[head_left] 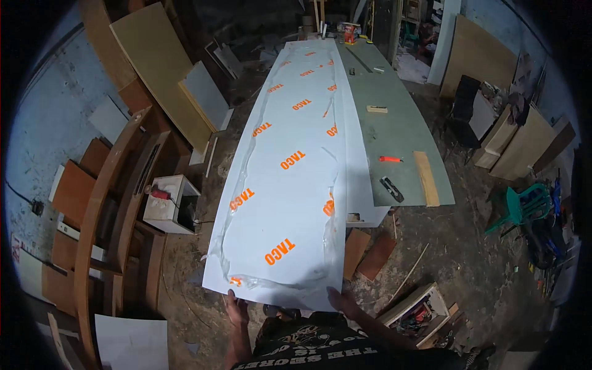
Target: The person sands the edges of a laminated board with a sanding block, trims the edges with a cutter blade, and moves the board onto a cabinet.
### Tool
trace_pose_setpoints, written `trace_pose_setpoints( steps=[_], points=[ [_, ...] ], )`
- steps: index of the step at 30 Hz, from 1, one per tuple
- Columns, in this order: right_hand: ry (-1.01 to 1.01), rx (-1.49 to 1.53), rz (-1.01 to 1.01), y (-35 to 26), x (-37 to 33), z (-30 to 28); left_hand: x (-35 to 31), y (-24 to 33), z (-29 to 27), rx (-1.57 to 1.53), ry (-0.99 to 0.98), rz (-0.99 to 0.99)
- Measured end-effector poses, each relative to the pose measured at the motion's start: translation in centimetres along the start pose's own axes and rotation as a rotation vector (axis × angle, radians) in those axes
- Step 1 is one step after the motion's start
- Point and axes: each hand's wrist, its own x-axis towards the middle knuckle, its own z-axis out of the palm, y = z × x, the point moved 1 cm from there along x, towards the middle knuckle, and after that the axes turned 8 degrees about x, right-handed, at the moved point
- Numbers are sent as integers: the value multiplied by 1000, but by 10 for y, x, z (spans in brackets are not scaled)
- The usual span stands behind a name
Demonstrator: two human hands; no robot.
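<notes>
A long white laminate sheet, glossy and flat, lies lengthwise away from the person on the surface. A loose clear protective film with repeated orange lettering covers its top face; the film is wrinkled along the left edge and near the close end. The sheet's near end overhangs the surface toward the person.

The left hand holds the near-left corner of the sheet, fingers closed on the edge. The right hand holds the near-right part of the same edge, fingers wrapped under it.

The surface is a long grey-green board, matte, lying just beside the sheet on the right. On it: one orange utility knife, one dark hand tool, one flat wooden strip and one small wooden block.

The floor is bare dirt and dust with two brown board offcuts near the sheet's right edge. One green plastic chair stands at right. Plywood panels lean against the blue walls on both sides. One curved brown wooden shelf frame stands at left.
</notes>
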Motion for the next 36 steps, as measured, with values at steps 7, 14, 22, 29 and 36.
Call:
trace_pose_setpoints(
  steps=[7, 14, 22, 29, 36],
  points=[
    [-208, -112, 207, -44, -32, 27, -66, 0, 72, -30, -137, -72],
    [-384, -96, 219, -41, -31, 42, -108, 18, 97, -66, -88, 46],
    [-618, 28, 598, -50, -31, 62, -99, 2, 95, -32, 141, 61],
    [-780, 10, 655, -48, -6, 62, -97, 19, 132, 93, 393, -30],
    [-1151, -300, 274, -12, 87, 16, -61, -1, 114, 265, 649, 113]
  ],
)
